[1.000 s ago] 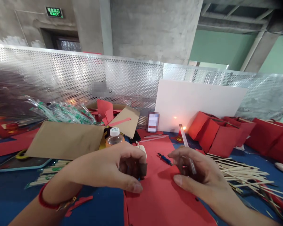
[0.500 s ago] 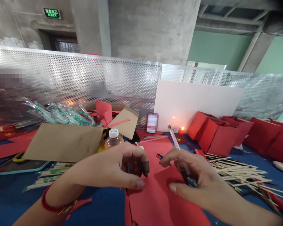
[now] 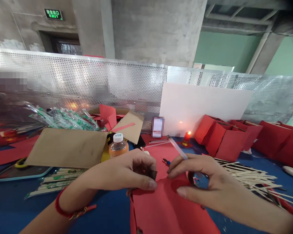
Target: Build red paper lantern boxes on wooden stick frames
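My left hand (image 3: 136,172) is closed, thumb and fingers pinched at the far left edge of a folded red paper piece (image 3: 168,204). A small dark patch shows by its fingertips; what it is I cannot make out. Between the fingers of my right hand (image 3: 200,175) a translucent glue stick (image 3: 178,148) with a darkened tip slants up to the left. The fingertips of that hand rest on the far part of the red paper, its thumb lower down over the paper. Beyond them more red paper (image 3: 161,151) lies flat, with thin translucent sticks (image 3: 158,142) on it.
A lit red candle (image 3: 187,138) burns beyond my right hand. Red paper boxes (image 3: 224,139) and loose wooden sticks (image 3: 254,175) occupy the right. Leftward are an orange-filled bottle (image 3: 118,148), cardboard (image 3: 65,148) and wrapped chopsticks (image 3: 53,180). A phone (image 3: 157,126) stands at the back.
My right hand has lowered onto the paper, and the glue stick has tipped further left. My left hand has shifted slightly right, its fingers closing nearer the thumb.
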Demonstrator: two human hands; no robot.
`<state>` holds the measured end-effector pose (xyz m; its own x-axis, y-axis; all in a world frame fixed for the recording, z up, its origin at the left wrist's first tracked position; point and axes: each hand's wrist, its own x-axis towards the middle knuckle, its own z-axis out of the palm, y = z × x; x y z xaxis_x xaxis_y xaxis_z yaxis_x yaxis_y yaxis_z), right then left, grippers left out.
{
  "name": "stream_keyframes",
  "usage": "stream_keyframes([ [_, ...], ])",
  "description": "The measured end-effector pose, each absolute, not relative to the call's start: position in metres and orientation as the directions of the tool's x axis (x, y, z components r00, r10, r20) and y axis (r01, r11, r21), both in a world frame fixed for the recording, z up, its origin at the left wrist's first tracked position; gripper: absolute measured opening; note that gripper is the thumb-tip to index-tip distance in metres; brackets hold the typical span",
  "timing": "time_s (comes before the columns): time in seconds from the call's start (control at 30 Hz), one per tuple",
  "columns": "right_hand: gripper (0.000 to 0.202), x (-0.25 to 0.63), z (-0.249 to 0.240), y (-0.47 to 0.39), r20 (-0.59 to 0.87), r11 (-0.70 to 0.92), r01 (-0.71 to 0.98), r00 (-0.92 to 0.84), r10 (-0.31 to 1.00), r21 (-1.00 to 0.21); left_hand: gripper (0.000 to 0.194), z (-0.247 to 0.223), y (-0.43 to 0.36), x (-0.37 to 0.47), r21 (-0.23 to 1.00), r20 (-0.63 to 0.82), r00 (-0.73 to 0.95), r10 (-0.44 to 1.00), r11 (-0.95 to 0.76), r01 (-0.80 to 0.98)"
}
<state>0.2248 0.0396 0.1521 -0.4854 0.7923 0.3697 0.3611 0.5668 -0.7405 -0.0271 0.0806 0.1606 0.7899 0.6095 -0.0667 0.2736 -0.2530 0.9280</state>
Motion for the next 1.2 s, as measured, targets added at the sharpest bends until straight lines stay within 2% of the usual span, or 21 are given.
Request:
stream_keyframes([
  [0.13,0.043,0.255,0.165,0.037,0.406,0.686,0.397,-0.587,0.701,-0.609,0.026,0.161,0.08,-0.027,0.926,-0.049,0.786,0.616,-0.267,0.268],
  [0.27,0.058,0.264,0.179,0.037,0.275,0.76,0.304,-0.803,0.529,-0.574,0.028,0.162,0.082,-0.027,0.939,-0.045,0.787,0.616,-0.243,0.243],
  [0.37,0.046,0.259,0.182,0.04,0.19,0.758,0.232,-0.885,0.424,-0.61,0.028,0.161,0.083,-0.028,0.942,-0.06,0.782,0.621,-0.223,0.249],
  [0.47,0.027,0.256,0.179,0.045,0.229,0.759,0.172,-0.892,0.391,-0.628,0.029,0.16,0.083,-0.028,0.937,-0.073,0.782,0.619,-0.225,0.266],
  [0.67,0.024,0.254,0.169,0.04,0.399,0.76,0.119,-0.793,0.46,-0.639,0.029,0.161,0.081,-0.027,0.948,-0.072,0.798,0.598,-0.208,0.241],
  [0.77,0.024,0.246,0.161,0.028,0.544,0.781,0.157,-0.635,0.549,-0.605,0.026,0.163,0.082,-0.027,0.939,-0.059,0.787,0.614,-0.233,0.253],
  [0.87,0.03,0.237,0.151,0.02,0.689,0.815,0.151,-0.462,0.558,-0.559,0.023,0.164,0.082,-0.028,0.941,-0.017,0.796,0.604,-0.259,0.217],
  [1.03,0.021,0.236,0.141,0.015,0.703,0.772,0.172,-0.33,0.63,-0.612,0.026,0.162,0.083,-0.029,0.942,-0.016,0.811,0.584,-0.263,0.208],
  [1.2,0.018,0.243,0.127,0.015,0.681,0.742,0.07,-0.347,0.645,-0.666,0.024,0.162,0.082,-0.028,0.938,-0.023,0.806,0.592,-0.266,0.222],
])
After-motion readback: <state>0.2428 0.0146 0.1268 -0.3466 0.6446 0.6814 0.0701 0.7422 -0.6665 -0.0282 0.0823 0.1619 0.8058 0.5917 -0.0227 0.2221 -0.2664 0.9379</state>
